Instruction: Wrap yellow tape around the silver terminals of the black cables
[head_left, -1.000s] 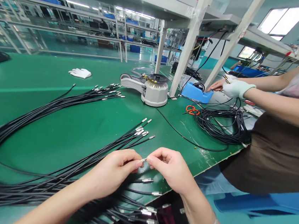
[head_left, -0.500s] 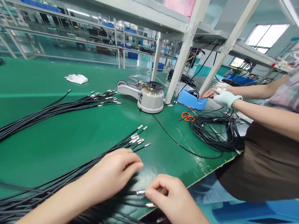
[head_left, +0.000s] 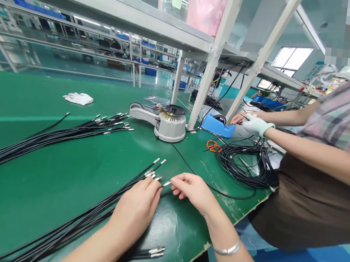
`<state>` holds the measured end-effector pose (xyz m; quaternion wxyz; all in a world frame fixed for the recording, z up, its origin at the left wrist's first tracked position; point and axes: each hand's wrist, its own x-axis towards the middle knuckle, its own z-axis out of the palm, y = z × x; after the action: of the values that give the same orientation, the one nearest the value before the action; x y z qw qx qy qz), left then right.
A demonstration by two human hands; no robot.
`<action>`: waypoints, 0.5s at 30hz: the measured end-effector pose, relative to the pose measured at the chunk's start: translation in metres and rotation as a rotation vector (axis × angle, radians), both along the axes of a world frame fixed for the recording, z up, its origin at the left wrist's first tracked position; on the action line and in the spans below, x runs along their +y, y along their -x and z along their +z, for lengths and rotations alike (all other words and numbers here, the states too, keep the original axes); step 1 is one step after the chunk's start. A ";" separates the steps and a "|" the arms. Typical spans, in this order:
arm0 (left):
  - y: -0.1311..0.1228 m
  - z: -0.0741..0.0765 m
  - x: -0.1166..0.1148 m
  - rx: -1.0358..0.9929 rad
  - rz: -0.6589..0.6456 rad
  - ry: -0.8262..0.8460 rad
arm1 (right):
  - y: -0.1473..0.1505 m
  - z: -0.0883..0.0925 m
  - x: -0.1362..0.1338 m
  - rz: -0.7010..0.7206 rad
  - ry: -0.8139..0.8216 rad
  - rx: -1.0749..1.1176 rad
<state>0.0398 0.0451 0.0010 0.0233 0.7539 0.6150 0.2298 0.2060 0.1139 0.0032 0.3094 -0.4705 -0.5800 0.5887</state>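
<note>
My left hand (head_left: 138,200) is closed over a bundle of black cables (head_left: 91,212), close behind their metal end connectors (head_left: 150,173). Its fingertips are at the cable whose metal connector (head_left: 167,183) points to the right. With thumb and forefinger, my right hand (head_left: 191,191) pinches the tip of that connector; its other fingers are loosely curled. Below my hands, several more connector ends (head_left: 157,251) lie near the table edge, their cables partly hidden by my left forearm.
Another cable bundle (head_left: 77,135) lies at left, near a white glove (head_left: 78,98). A grey round-based machine (head_left: 171,126) stands ahead. Orange-handled scissors (head_left: 214,146), a cable coil (head_left: 240,167) and a blue tape dispenser (head_left: 217,126) lie at right, where a co-worker's gloved hand (head_left: 257,125) works.
Both hands have moved up and away from the lower cable ends to the upper bundle's connectors. My right hand still pinches a connector. The view has shifted slightly.
</note>
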 end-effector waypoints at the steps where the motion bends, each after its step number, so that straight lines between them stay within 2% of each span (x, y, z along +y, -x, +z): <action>1: 0.000 0.000 -0.001 -0.103 0.009 0.002 | 0.005 0.003 0.001 0.024 -0.006 0.033; 4: -0.004 0.004 0.002 -0.428 0.049 0.065 | 0.012 0.012 -0.001 0.074 -0.055 0.094; 6: -0.005 0.009 0.007 -0.563 0.044 0.116 | 0.013 0.016 -0.002 0.091 -0.084 0.102; 8: -0.003 0.013 0.010 -0.593 0.038 0.146 | 0.014 0.018 -0.001 0.066 -0.098 0.097; 12: 0.006 0.013 0.008 -0.564 0.126 0.248 | 0.018 0.015 0.003 -0.030 -0.087 0.093; 15: 0.010 0.005 0.006 -0.657 0.085 0.194 | 0.019 0.015 0.006 0.027 -0.032 0.103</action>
<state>0.0302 0.0506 0.0057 0.2820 0.6076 0.6245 0.4015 0.1873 0.1199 0.0186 0.3383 -0.4264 -0.5791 0.6069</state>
